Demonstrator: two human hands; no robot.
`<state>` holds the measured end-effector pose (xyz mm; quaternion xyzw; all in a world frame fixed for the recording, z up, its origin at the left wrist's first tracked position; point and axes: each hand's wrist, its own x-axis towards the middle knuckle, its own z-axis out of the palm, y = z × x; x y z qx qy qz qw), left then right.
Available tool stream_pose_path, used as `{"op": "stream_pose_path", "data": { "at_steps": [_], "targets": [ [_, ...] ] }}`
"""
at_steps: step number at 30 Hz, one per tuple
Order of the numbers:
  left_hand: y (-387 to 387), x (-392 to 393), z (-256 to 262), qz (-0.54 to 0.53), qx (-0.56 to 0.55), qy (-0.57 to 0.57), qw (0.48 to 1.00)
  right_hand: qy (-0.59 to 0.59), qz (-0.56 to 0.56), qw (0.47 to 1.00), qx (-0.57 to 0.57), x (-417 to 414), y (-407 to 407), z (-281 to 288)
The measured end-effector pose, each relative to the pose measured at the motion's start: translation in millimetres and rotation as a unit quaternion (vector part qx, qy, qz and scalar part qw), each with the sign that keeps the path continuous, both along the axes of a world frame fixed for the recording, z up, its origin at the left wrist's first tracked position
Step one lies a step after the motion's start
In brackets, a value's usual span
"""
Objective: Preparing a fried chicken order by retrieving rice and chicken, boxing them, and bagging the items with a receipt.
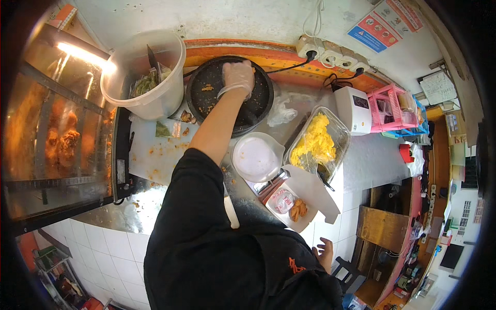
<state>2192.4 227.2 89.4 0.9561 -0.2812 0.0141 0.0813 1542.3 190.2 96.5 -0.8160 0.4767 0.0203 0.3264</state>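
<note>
My left hand, in a clear plastic glove, is bent down inside a wide black stone mortar that holds brown crumbs. Its fingertips are hidden, with a small orange bit beside them. Low at the right, my bare right hand hangs past the counter's edge, fingers apart and holding nothing. Between them, an open paper box contains a wrapped round packet with writing and a piece of fried chicken. A whitish plastic tub rests on what looks like a scale, near a clear container of yellow food.
A lit glass display case with fried food stands left, beside a large translucent bucket. A light-handled utensil lies at the front. Behind are power sockets; a white device and pink basket are at right.
</note>
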Motion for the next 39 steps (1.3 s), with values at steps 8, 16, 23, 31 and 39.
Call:
{"op": "stream_pose_path", "data": {
  "at_steps": [8,16,23,31,39],
  "targets": [
    [62.5,-31.1,13.9,0.112,-0.889,0.353,0.268,-0.014,-0.022,0.999,0.032,2.9,-8.0,-10.1],
    [98.2,-118.6,30.3,-0.038,-0.831,0.552,0.047,-0.062,0.020,0.995,0.082,-4.2,-13.7,-36.7],
    [119.4,-228.5,75.0,-0.096,-0.734,0.670,0.053,-0.055,0.051,0.995,0.065,36.6,-12.4,-20.8],
    [118.4,-269.4,109.8,-0.224,-0.670,0.707,0.029,-0.065,0.060,0.994,0.056,47.6,-10.1,-15.8],
    [96.0,-315.3,104.3,0.041,-0.561,0.751,0.346,-0.153,0.028,0.988,-0.023,42.9,-2.9,-12.7]
  ]
}}
